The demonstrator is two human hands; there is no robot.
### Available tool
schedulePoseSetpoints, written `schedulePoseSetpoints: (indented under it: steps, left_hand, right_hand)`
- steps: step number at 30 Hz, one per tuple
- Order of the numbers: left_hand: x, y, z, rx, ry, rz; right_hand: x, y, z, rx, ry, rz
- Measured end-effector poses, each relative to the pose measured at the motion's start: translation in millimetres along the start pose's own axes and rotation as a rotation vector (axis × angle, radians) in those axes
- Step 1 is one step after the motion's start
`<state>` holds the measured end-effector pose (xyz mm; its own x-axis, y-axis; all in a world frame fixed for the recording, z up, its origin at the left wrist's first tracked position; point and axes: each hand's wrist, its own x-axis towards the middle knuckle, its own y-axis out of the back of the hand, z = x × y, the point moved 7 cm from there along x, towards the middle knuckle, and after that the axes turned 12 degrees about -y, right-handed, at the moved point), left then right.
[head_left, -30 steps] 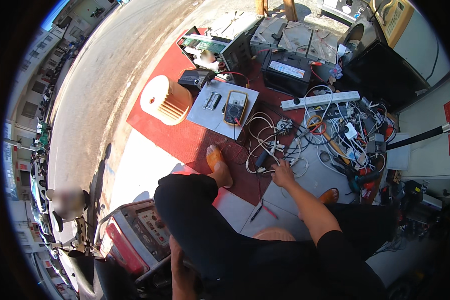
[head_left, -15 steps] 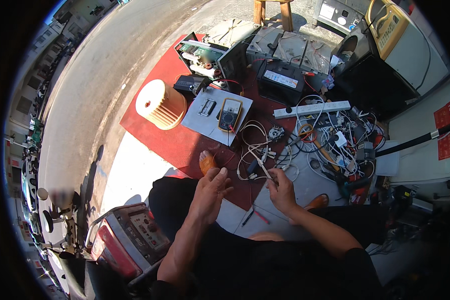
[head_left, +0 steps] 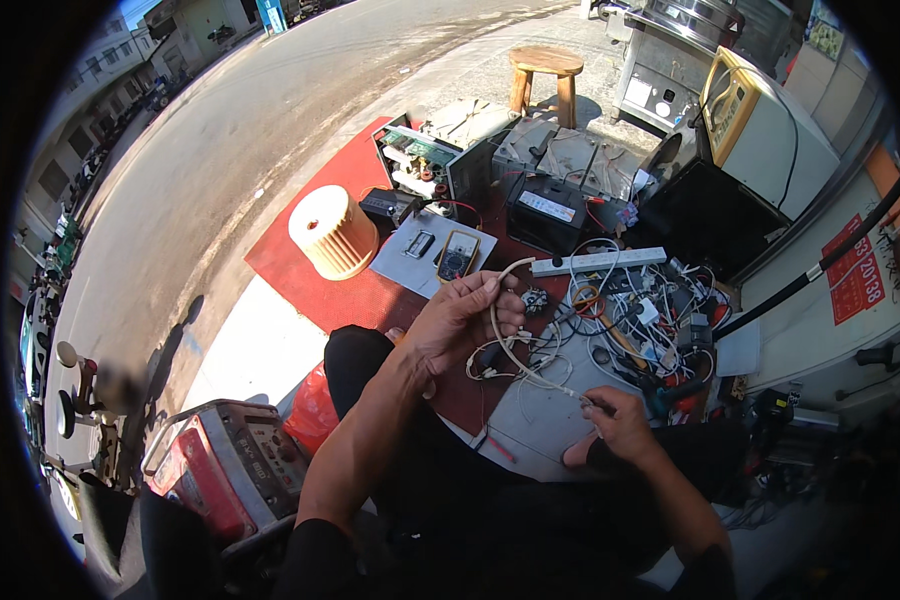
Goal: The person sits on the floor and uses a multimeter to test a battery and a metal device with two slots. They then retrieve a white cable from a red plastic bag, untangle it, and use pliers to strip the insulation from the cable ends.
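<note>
The pale cable (head_left: pixel 517 364) bends through the air between the hands, above the red mat's (head_left: pixel 280 262) near right corner. The left hand (head_left: pixel 460 318) has its fingers half curled round it, seemingly loose; the right hand's (head_left: pixel 620 425) fingers are pinched nearly closed on its lower stretch, and whether a plug hides there I cannot tell. Good handling asks for a steady right pinch, a light left grip, a wide bend without kinks, and slack kept clear of the tangle (head_left: pixel 635 335) beyond the mat's right edge.
</note>
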<state>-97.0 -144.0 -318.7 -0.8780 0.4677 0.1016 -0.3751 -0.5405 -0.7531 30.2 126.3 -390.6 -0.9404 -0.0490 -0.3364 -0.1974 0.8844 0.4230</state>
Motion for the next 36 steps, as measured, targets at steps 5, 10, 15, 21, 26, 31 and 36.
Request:
schedulePoseSetpoints:
  steps: [5,10,15,21,26,31,36]
  left_hand:
    - [38.6,12.5,14.4,0.092,-0.073,0.241]
    - [63.6,29.6,-16.1,0.201,0.107,0.244]
    - [27.9,32.5,-92.8,0.611,0.422,0.045]
    - [17.8,20.0,-129.4,0.477,0.59,-0.047]
    - [36.2,20.4,-126.0,0.425,0.498,0.008]
    - [40.1,15.2,-130.3,0.494,0.451,-0.093]
    - [37.8,3.8,-122.7,0.483,0.45,-0.203]
  right_hand:
    - [15.1,22.6,-17.0,-0.088,-0.113,-0.131]
    - [50.0,10.5,-32.4,0.669,-0.336,-0.485]
    - [95.7,7.7,-41.1,0.952,-0.337,-0.469]
    - [126.0,-6.1,-8.9,1.077,-0.414,-0.384]
    - [136.1,-11.0,19.1,1.117,-0.574,-0.348]
    - [132.9,-16.4,31.5,1.14,-0.645,-0.36]
    - [126.5,-13.8,22.6,1.128,-0.612,-0.408]
